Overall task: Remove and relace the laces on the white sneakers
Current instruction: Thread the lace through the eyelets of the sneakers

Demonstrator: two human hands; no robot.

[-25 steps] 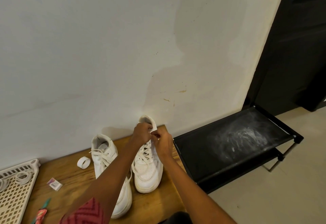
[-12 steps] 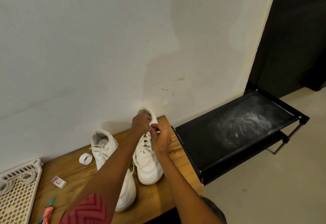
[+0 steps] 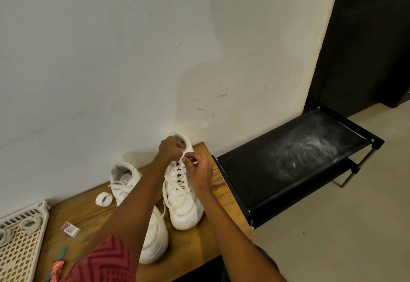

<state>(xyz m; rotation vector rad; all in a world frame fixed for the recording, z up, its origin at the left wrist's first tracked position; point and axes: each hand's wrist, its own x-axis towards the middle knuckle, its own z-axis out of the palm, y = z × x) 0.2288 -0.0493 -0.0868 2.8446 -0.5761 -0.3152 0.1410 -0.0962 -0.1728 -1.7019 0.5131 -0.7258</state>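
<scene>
Both hands unmoved, right hand [image 3: 198, 167] pinching lace [image 3: 180, 171], right sneaker [image 3: 183, 201]

There is one view only, from the person's head, looking forward and steeply down along both forearms. It faces a pale wall [image 3: 111, 59], with the wooden bench [image 3: 88, 215] close below and a black rack [image 3: 288, 170] off to the right.

White sneakers [image 3: 182, 201], black rack [image 3: 288, 161], seemingly red zigzag sleeve [image 3: 106, 261].
</scene>
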